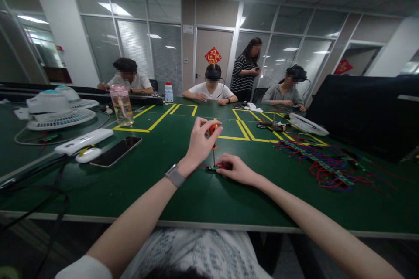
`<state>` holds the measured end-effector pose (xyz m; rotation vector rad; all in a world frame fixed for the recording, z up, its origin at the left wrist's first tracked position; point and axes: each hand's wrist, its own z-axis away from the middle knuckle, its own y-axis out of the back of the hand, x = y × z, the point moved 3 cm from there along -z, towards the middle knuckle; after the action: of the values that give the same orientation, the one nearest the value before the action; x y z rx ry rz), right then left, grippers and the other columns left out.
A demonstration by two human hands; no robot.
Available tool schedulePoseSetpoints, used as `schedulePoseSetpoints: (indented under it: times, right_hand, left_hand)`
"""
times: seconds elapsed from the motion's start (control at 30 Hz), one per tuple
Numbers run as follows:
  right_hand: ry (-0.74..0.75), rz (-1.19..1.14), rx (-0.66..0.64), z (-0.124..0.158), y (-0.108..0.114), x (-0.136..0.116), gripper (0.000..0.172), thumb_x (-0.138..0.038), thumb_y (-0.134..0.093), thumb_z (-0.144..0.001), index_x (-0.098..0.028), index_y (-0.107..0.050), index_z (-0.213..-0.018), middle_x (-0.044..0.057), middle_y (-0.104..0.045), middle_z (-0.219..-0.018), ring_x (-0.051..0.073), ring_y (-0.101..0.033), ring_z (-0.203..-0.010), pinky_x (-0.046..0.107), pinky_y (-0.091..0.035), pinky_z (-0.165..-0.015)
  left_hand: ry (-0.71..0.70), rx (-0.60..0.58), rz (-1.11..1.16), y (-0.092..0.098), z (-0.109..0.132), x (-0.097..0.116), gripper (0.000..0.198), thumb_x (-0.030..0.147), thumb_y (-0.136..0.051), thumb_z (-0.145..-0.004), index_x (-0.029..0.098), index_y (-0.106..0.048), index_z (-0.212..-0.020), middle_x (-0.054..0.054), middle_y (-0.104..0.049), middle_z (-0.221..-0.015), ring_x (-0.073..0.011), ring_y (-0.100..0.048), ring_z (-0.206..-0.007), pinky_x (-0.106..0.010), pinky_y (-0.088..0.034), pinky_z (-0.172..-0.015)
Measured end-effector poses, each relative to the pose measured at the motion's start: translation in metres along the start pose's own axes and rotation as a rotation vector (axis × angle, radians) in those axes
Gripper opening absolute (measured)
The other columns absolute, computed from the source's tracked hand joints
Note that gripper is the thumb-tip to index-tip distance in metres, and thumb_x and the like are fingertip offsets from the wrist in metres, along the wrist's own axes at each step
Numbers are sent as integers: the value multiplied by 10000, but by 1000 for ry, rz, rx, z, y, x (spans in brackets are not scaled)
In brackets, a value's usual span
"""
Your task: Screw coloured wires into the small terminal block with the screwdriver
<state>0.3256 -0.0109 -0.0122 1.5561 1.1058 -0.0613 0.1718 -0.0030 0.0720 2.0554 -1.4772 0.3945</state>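
Note:
My left hand (201,139) is closed around the handle of an orange and black screwdriver (214,143), which stands upright. Its thin shaft points down to a small green circuit board (211,168) lying on the green table (131,192). With thumb and fingers, my right hand (234,168) pinches the right end of that board. A red wire (198,167) runs out from the board's left side beneath my left wrist. Whether the screwdriver's tip sits in a screw is too small to tell.
At right lies a bundle of circuit boards with red and blue wires (327,165), near a black monitor (366,113). To the left are a phone (117,151), a white mouse (89,154), a bottle (121,107) and white fans (60,115). Several people sit or stand across the table.

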Motion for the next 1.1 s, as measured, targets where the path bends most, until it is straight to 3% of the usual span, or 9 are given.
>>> schedulePoseSetpoints:
  times: [0.17,0.4,0.47,0.57,0.63,0.73,0.87,0.97,1.1]
  right_hand:
    - [0,-5,-7,0,0,0,155,-251,-634,-798,-157,-681,-912,6,-555,-754,112,-498,-652,240,-405,-613]
    - [0,-10,-12,1,1,-2,154,-236,-632,-797,-152,-680,-916,7,-554,-758,108,-496,-644,235,-404,-606]
    - [-1,-13,-13,1,1,-2,153,-239,-629,-800,-149,-679,-914,8,-555,-757,108,-497,-644,236,-404,-608]
    - [-2,-8,-10,0,0,-1,157,-250,-628,-803,-156,-680,-917,2,-549,-746,107,-492,-635,237,-402,-605]
    - [1,-5,-3,0,0,0,158,-254,-631,-800,-158,-682,-915,-2,-542,-733,107,-489,-629,237,-399,-600]
    - [5,-4,3,0,-1,2,151,-256,-635,-797,-157,-678,-904,-4,-542,-723,107,-490,-620,236,-399,-594]
    - [5,-9,1,0,-1,2,153,-256,-632,-798,-157,-675,-906,-1,-550,-734,107,-497,-622,238,-403,-598]
    - [-2,-21,-5,0,-1,2,163,-255,-630,-800,-150,-679,-914,3,-551,-739,109,-503,-630,239,-405,-600]
    - [-4,-20,-8,0,0,2,159,-253,-629,-800,-153,-681,-913,6,-556,-751,109,-502,-633,239,-404,-599]
  left_hand:
    - [-32,-34,65,-4,0,-2,332,210,-403,-916,195,-594,-1186,-89,-541,-1199,-181,-519,-1136,-352,-379,-1030]
    - [247,-138,563,-12,-4,-12,315,229,-465,-872,172,-600,-1151,-107,-619,-1182,-191,-639,-954,-345,-533,-811]
    - [249,-128,550,-11,-5,-11,289,227,-516,-843,163,-620,-1105,-91,-654,-1070,-170,-644,-864,-323,-542,-762]
    - [165,-88,354,-6,-4,-7,220,264,-614,-794,182,-663,-992,-46,-638,-914,-144,-613,-785,-274,-525,-705]
    - [78,-60,190,-3,-2,-2,200,311,-656,-772,199,-683,-934,-40,-591,-910,-145,-587,-802,-266,-510,-710]
    - [-35,-46,47,-1,2,5,218,328,-585,-835,215,-685,-992,-57,-536,-1001,-160,-567,-906,-307,-483,-843]
    - [-85,-90,113,-4,2,5,324,213,-385,-926,230,-623,-1146,-62,-547,-1178,-170,-513,-1138,-333,-386,-1019]
    - [-2,-109,271,-8,2,-1,346,210,-367,-928,224,-587,-1195,-64,-554,-1247,-175,-570,-1097,-313,-471,-918]
    - [88,-63,347,-10,2,-5,296,250,-474,-892,192,-611,-1149,-83,-615,-1157,-171,-638,-939,-267,-528,-747]
